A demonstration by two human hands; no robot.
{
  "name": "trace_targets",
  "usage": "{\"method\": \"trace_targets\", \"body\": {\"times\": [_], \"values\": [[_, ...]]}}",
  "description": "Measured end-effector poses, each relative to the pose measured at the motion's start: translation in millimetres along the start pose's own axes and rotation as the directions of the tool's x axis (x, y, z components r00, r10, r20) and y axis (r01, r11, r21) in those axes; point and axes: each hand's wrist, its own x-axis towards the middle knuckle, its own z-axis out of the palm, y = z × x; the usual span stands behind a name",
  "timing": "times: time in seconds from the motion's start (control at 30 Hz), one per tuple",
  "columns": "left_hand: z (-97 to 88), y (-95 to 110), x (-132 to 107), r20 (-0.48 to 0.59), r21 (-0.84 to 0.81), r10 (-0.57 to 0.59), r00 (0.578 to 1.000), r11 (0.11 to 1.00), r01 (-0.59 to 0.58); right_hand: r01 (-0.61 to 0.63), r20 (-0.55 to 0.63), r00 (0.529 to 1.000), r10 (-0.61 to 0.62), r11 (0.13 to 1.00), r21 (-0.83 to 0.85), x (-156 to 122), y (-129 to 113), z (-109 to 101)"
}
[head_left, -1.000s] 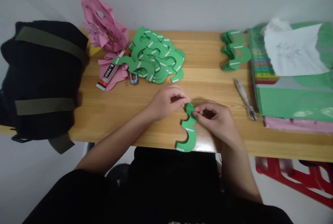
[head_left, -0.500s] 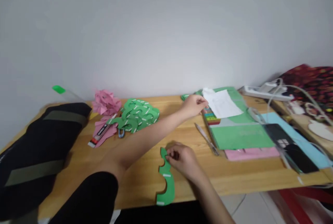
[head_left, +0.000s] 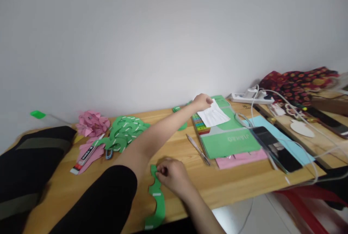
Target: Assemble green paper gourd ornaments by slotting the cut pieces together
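My right hand (head_left: 174, 176) is closed in a pinch on the upper end of a green wavy paper strip (head_left: 160, 205). White bands cross the strip, which runs down to the table's front edge. Stretched across the table, my left hand (head_left: 202, 102) is over the upper left of a white sheet of paper (head_left: 214, 116). Its fingers are pinched together; what they hold, if anything, is too small to tell. The sheet lies on a green folder (head_left: 231, 143). A pen (head_left: 198, 149) lies between the folder and my right hand.
At left are a heap of green paper pieces (head_left: 127, 128), a pink paper flower (head_left: 92, 123), a narrow labelled packet (head_left: 85, 157) and dark cloth (head_left: 24, 165). At right, a phone (head_left: 277, 148) lies near light-blue paper (head_left: 288, 138), loose cables and a power strip (head_left: 251, 98).
My left hand has moved from the sheet's left edge to over its upper left part. My right hand still pinches the green strip. The whole view has swung to the right.
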Motion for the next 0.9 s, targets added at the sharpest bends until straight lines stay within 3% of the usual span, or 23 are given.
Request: {"method": "trace_targets", "body": {"times": [0.1, 0.2, 0.27, 0.37, 0.43, 0.5, 0.63, 0.73, 0.9], "values": [[-18.7, 4, -54, -0.061, -0.007, 0.017, 0.998, 1.000, -0.018, -0.011, 0.038, 0.999, 0.009, 0.999, 0.033, -1, 1, -3], [-42.8, -6, -148, -0.111, -0.019, -0.006, 0.994, 1.000, 0.004, -0.036, 0.076, 0.997, 0.030, 0.997, 0.074, -1, 3, -4], [-53.3, -14, -220, -0.201, 0.098, 0.018, 0.979, 0.995, 0.002, -0.052, 0.091, 0.995, 0.042, 0.993, 0.105, -1, 5, -4], [-48.1, -21, -314, -0.330, 0.076, -0.208, 0.921, 0.966, 0.245, -0.068, 0.105, 0.993, 0.051, 0.983, 0.168, -1, 4, -6], [-30.0, -20, -356, -0.362, -0.065, -0.368, 0.856, 0.926, 0.371, -0.083, 0.124, 0.991, 0.056, 0.972, 0.222, -1, 2, -9], [-6.1, -16, -380, -0.349, -0.218, -0.458, 0.817, 0.888, 0.405, -0.104, 0.148, 0.987, 0.065, 0.956, 0.275, -1, -3, -12], [31.9, -5, -391, -0.337, -0.343, -0.476, 0.812, 0.866, 0.364, -0.150, 0.152, 0.983, 0.107, 0.938, 0.313, -2, -12, -14], [40.6, -4, -386, -0.331, -0.402, -0.497, 0.802, 0.843, 0.356, -0.185, 0.124, 0.980, 0.153, 0.933, 0.310, -2, -15, -12], [38.4, -13, -382, -0.318, -0.516, -0.518, 0.794, 0.797, 0.313, -0.231, 0.121, 0.972, 0.200, 0.899, 0.372, -2, -14, -10]]}}
